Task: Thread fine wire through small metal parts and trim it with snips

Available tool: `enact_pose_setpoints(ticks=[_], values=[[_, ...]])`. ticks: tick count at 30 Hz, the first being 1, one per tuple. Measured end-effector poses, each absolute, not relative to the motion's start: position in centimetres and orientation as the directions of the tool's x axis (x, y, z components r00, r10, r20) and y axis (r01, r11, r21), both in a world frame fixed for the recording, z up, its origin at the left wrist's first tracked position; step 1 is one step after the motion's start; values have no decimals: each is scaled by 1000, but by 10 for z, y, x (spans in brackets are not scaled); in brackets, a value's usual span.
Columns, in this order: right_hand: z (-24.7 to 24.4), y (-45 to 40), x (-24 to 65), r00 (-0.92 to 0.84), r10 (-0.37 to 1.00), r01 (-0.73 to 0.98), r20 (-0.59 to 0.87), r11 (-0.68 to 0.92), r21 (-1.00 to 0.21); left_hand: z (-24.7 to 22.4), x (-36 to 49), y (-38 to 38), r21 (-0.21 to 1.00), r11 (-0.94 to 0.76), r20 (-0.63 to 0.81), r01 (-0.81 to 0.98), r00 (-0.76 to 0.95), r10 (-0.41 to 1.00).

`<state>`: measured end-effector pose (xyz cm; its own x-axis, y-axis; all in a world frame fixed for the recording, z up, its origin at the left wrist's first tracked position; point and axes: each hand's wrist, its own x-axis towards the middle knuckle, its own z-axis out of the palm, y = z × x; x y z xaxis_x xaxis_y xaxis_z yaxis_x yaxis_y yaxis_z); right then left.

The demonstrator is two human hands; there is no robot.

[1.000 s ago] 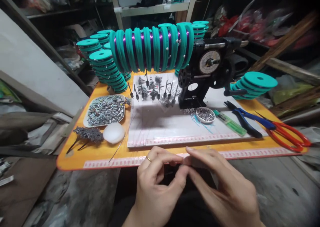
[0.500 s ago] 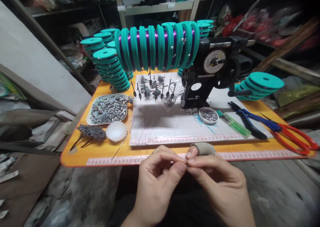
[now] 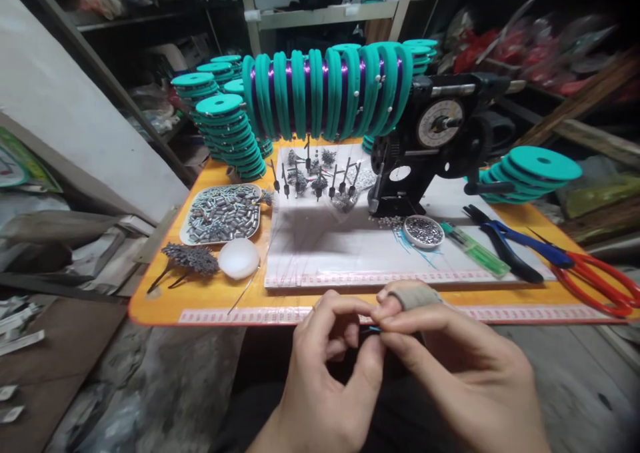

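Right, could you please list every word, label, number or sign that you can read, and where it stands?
No text is legible.
Pink measuring strip on orange table's front edge: numbers too blurred.
Similar strip on white flat board: too blurred.
Round white dial on black metal machine: markings too small.

The one head-worn view looks from above the near side of the orange table (image 3: 200, 297), facing forward and down across it, near enough that the table spans most of the width, taking in floor (image 3: 165, 386) before it and shelves (image 3: 320, 18) beyond it.
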<state>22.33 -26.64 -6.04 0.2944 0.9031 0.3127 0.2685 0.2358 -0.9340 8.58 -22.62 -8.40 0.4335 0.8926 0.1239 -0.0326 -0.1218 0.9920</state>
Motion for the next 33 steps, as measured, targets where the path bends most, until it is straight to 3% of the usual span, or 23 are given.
enact_pose_setpoints(ticks=[6, 12, 25, 33], values=[[-78, -270, 223, 350, 934, -123, 73, 123, -985, -80, 88, -224, 988, -104, 137, -113, 337, 931], [-83, -273, 218, 311, 945, -463, -100, 59, -884, -80, 88, -222, 979, -167, 195, -119, 285, 939], [-86, -275, 211, 273, 951, -492, -144, 9, -871, -75, 94, -224, 968, -241, 249, -61, 254, 935], [-85, -275, 208, 245, 958, -537, -151, 4, -843, -76, 93, -227, 987, -123, 149, -105, 296, 943]])
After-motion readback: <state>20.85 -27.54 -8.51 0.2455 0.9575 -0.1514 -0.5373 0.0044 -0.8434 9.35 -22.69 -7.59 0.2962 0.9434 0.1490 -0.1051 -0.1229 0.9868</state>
